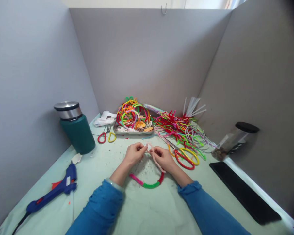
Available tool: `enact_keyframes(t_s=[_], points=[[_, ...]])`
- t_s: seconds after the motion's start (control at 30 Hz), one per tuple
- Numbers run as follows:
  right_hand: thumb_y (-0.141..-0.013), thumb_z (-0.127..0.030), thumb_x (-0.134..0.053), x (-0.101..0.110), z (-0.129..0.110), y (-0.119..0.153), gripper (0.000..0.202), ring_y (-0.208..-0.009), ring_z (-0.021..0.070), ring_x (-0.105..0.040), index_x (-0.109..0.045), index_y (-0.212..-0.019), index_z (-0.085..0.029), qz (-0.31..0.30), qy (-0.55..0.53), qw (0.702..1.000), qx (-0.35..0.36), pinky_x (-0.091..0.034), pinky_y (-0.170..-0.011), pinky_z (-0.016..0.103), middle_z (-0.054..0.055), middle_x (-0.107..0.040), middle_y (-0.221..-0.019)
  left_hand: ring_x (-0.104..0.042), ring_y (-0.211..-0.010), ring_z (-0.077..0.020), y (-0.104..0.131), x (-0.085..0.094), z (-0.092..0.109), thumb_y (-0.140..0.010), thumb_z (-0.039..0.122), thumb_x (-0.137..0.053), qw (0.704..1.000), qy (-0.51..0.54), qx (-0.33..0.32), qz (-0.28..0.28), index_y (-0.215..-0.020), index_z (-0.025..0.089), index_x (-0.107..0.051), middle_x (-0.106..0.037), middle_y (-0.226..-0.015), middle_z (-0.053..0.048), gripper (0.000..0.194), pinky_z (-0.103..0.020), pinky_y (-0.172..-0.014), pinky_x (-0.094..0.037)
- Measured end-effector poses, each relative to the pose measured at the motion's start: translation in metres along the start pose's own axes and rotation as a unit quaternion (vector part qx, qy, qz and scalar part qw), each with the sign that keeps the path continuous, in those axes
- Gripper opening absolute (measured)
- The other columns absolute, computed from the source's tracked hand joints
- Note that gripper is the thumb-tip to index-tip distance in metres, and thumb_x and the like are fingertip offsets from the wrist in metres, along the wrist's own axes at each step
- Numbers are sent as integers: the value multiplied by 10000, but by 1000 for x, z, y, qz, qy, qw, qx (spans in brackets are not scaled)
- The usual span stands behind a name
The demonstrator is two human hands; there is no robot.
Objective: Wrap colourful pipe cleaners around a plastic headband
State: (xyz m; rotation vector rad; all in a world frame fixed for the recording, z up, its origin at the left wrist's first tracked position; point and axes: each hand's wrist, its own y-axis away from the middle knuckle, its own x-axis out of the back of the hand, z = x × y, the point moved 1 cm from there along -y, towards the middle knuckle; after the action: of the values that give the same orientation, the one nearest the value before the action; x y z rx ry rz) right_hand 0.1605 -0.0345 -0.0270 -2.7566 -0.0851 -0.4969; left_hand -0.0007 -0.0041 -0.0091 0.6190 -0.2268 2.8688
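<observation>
Near the middle of the table, my left hand (136, 153) is closed in a pinch on the end of a pale pink pipe cleaner (156, 160). My right hand (163, 157) pinches the same pipe cleaner close by, the fingertips of both hands almost touching. The pale pink strand loops up between the hands and runs down across my right hand's fingers. Below the hands a curved fuzzy strip (151, 186) in pink, green and red lies on the table, its red end near the pale pink strand; whether they are joined I cannot tell.
A metal tray (133, 132) of colourful pieces stands behind, beside a pipe cleaner pile (176, 124). Large scissors (186, 158) lie right, small scissors (107, 136) left. A green bottle (78, 133), blue glue gun (56, 189), clear jar (235, 140) and black strip (243, 192) flank the table.
</observation>
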Motion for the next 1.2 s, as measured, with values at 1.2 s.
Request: enact_keyframes(t_s=[1.2], points=[[-803, -362, -547, 3, 6, -1, 221, -640, 138, -533, -647, -817, -165, 23, -9, 1000, 17, -417, -574, 237, 24, -626, -725, -577, -784, -154, 0, 1, 6, -792, 286, -519, 983, -132, -126, -32, -762, 155, -688, -657, -815, -60, 216, -236, -723, -410]])
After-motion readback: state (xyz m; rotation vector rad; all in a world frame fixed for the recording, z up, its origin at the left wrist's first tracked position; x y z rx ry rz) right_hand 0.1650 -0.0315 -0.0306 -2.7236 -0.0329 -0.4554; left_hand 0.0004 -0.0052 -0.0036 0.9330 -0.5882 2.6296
